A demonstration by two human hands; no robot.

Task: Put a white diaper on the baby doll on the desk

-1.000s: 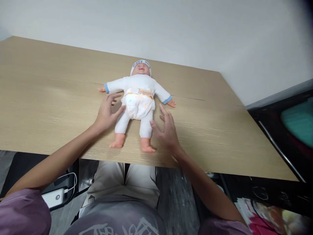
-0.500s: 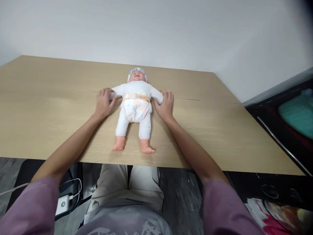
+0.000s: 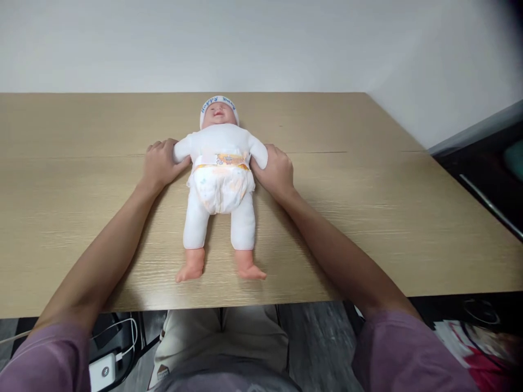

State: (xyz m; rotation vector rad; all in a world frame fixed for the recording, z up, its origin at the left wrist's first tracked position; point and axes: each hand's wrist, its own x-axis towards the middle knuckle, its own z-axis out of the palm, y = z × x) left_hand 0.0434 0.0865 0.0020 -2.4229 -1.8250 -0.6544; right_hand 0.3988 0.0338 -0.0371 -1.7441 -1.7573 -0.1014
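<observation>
A baby doll (image 3: 220,144) lies on its back on the wooden table, its head toward the far edge and its bare feet toward me. It wears a white cap (image 3: 218,101) with blue lettering and a white diaper (image 3: 223,188) with an orange-patterned waistband around its middle. My left hand (image 3: 160,163) is closed around the end of the doll's arm on the left. On the other side, my right hand (image 3: 275,170) grips the end of the doll's other arm, the thumb tucked beneath it.
The light wooden table (image 3: 368,218) stretches out to both sides and meets a white wall (image 3: 245,46) at the back. Below its front edge at left, a white charger (image 3: 103,372) with a cable rests on a black seat. Dark furniture (image 3: 486,163) stands at the right.
My fingers have closed more firmly around the doll's arms. The view has moved closer and tilted, so the doll looks larger. The doll still lies flat.
</observation>
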